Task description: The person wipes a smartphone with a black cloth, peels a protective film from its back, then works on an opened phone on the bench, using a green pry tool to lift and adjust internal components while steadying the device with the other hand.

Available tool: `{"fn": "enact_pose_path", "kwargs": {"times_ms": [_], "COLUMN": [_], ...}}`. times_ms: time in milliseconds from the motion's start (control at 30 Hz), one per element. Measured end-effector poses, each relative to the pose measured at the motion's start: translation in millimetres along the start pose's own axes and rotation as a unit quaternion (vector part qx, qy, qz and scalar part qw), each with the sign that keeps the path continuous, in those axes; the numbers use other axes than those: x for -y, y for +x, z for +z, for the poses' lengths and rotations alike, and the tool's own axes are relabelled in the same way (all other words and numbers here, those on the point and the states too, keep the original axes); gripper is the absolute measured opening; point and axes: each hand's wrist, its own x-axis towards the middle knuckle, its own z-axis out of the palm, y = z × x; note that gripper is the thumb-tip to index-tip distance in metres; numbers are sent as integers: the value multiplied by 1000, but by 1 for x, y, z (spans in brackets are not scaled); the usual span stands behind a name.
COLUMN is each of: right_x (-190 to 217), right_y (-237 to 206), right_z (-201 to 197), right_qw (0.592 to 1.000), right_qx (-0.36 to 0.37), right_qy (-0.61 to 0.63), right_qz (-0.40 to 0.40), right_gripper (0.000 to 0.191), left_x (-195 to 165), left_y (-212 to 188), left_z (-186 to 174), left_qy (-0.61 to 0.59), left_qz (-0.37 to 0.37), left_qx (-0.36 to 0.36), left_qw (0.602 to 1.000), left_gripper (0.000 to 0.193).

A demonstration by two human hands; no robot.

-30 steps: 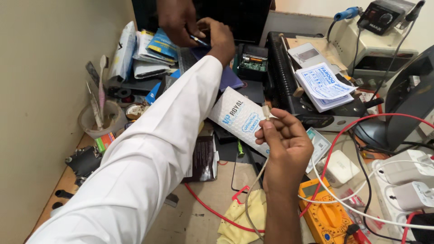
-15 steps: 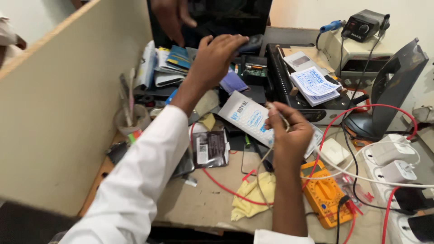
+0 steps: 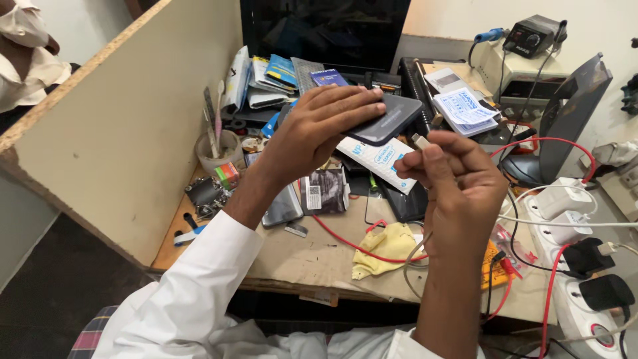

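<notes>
Left hand (image 3: 319, 133) gripped a dark grey phone (image 3: 385, 119) from above, fingers curled over its top edge, holding it raised above the cluttered desk (image 3: 312, 256). Right hand (image 3: 458, 186) sat just right of the phone, pinching a small cable plug (image 3: 420, 141) between thumb and fingertips, the plug close to the phone's lower corner but not touching it. A grey cable (image 3: 413, 262) hung below that hand. Beneath lay a yellow cloth (image 3: 385, 249) and a red wire (image 3: 345, 242).
</notes>
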Motion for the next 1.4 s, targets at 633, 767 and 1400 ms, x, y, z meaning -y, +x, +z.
{"fn": "enact_pose_path", "kwargs": {"times_ms": [633,767,1400], "right_x": [9,7,29], "right_y": [-23,-23,-21], "right_z": [-1,-5,-5], "right_qw": [976,979,902], "right_qx": [7,46,109], "right_qy": [-205,-177,-389], "right_qz": [-79,-85,-151], "right_gripper": [17,18,17], "left_x": [-21,-21,-27], "left_y": [-8,-11,-17], "left_z": [-17,-18,-32], "left_qy": [3,7,128], "left_qz": [12,11,65], "left_qx": [45,47,99], "left_qw": [999,999,985], "left_gripper": [43,42,41]}}
